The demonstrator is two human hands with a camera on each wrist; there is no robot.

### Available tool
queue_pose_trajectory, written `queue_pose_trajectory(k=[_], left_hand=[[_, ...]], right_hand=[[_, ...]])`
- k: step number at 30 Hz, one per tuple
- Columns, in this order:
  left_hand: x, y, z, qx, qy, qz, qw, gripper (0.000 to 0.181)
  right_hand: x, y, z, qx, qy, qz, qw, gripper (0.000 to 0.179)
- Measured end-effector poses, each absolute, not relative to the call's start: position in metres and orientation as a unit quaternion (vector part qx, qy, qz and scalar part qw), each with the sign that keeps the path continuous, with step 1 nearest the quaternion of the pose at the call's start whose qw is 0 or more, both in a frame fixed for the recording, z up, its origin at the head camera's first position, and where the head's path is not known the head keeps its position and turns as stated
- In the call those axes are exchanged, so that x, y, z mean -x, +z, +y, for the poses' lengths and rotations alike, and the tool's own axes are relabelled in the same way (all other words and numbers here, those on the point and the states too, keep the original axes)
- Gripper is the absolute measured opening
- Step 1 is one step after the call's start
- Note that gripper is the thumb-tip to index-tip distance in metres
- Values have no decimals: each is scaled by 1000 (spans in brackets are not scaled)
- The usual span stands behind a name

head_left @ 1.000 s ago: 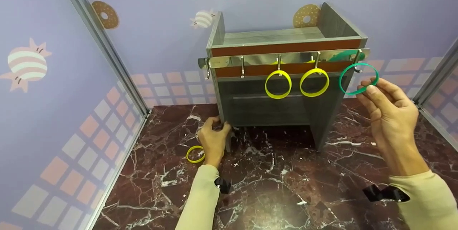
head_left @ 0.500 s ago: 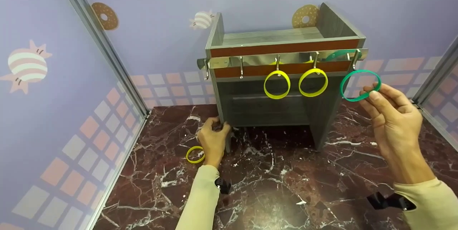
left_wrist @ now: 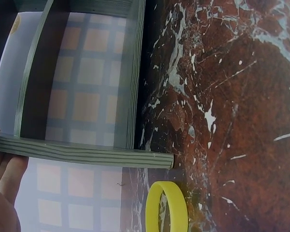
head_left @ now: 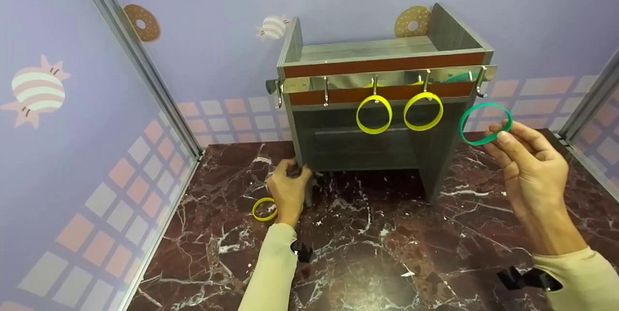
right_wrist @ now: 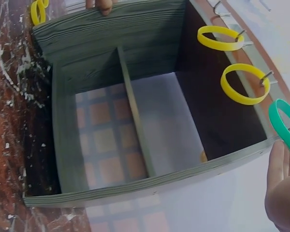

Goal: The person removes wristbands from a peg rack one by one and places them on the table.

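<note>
My right hand (head_left: 537,171) pinches a green wristband (head_left: 480,142) between thumb and fingers, just below the rightmost hook (head_left: 480,83). The wristband and hook look apart in the head view. My left hand (head_left: 287,189) grips the left side panel of a grey wooden shelf (head_left: 365,48) low down, the thumb on one face and fingers on the other. Two yellow wristbands, one in the middle (head_left: 374,131) and one to its right (head_left: 425,95), hang from hooks on the metal rail (head_left: 348,80). Beside my left wrist lies another yellow wristband (left_wrist: 174,205).
The shelf stands on a dark red marble-patterned table (head_left: 348,262), close to a purple patterned back wall (head_left: 213,25). A side wall (head_left: 43,166) with a metal corner strip rises at the left. Bare hooks (head_left: 326,91) stick out at the rail's left part.
My right hand has drawn the green wristband down from around the rightmost hook, and it is now lower. My left hand has stayed on the shelf panel.
</note>
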State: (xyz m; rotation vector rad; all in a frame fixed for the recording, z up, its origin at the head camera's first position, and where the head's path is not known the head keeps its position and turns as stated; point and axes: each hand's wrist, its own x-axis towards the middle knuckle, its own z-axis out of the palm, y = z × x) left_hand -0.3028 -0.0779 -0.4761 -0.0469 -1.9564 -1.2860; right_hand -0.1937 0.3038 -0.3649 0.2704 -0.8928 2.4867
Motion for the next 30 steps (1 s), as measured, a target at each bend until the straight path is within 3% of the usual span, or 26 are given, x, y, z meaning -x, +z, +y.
queue_pose_trajectory(k=[30], left_hand=[[304, -480, -78, 33, -512, -760, 400, 13]], right_hand=[[200, -465, 341, 35, 894, -413, 170, 19]])
